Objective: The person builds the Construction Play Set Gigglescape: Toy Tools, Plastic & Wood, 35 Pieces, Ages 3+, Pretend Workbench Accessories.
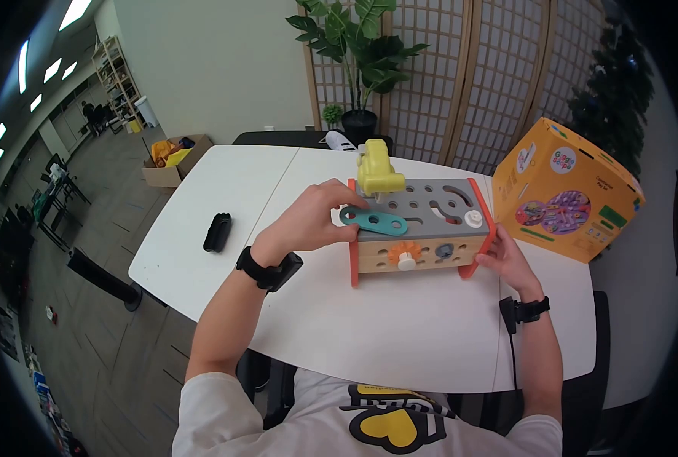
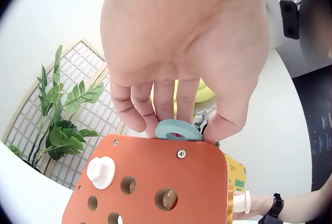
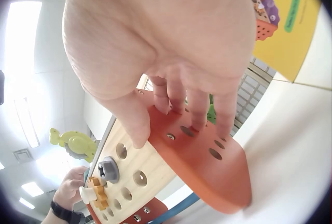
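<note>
A toy workbench (image 1: 419, 221) with a grey top, wooden front and orange side panels stands on the table. At the top's left end, my left hand (image 1: 308, 217) pinches a teal strip with holes (image 1: 374, 221) between thumb and fingers. In the left wrist view the strip's rounded end (image 2: 178, 129) shows right at the orange panel's upper edge. My right hand (image 1: 512, 263) grips the bench's right orange panel (image 3: 199, 154), its thumb at the front edge and its fingers against the outer face. Behind the left hand, a yellow-green toy piece (image 1: 379, 169) stands on the bench top.
An orange gear with a white knob (image 1: 406, 260) and a grey nut (image 1: 445, 251) sit on the bench's front. A large yellow box (image 1: 571, 190) is at the right. A black tray (image 1: 218, 232) lies on the white table (image 1: 400, 327) at left.
</note>
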Demonstrator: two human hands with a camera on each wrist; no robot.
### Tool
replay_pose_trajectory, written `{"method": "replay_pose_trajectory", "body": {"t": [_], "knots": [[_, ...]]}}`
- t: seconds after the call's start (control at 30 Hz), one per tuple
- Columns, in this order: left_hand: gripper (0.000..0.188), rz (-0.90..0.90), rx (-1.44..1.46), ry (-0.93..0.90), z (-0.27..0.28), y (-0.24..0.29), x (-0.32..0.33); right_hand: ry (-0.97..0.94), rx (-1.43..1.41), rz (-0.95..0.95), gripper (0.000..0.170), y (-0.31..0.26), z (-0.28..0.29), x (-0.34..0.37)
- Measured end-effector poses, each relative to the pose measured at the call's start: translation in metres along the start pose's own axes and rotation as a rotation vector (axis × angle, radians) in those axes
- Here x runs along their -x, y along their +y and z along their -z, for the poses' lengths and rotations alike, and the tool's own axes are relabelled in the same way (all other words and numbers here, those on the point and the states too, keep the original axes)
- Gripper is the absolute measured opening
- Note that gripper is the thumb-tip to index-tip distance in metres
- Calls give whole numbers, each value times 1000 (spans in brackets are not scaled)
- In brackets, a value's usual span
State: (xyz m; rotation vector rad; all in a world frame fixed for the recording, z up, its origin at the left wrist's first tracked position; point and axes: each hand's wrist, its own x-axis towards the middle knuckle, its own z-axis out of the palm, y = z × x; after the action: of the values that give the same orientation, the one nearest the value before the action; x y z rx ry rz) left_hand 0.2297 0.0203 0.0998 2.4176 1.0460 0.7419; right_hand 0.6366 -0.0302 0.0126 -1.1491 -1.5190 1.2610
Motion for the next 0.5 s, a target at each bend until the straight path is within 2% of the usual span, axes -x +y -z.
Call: {"method": "replay_pose_trajectory", "body": {"t": [0.13,0.23,0.3,0.37,0.4,0.43,0.47,0.5], "knots": [[39,-70,5,42,0,-2,3,-3,22,12,62,2,1,0],[38,-41,37,193,6,-14,18,16,66,14,62,5,2,1],[34,123,-40,286,17,-41,35,46,91,11,59,7,0,1],[35,384,-147,422,25,-85,59,92,113,9,55,7,-2,4],[41,464,-341,467,29,-124,80,130,186,0,51,3,-5,6],[49,624,-556,502,30,-148,100,169,259,-8,47,-3,-9,9],[57,778,-659,506,30,-164,118,208,333,-19,44,-8,-14,12],[58,874,-657,445,33,-172,131,240,402,6,41,-11,-17,14]]}}
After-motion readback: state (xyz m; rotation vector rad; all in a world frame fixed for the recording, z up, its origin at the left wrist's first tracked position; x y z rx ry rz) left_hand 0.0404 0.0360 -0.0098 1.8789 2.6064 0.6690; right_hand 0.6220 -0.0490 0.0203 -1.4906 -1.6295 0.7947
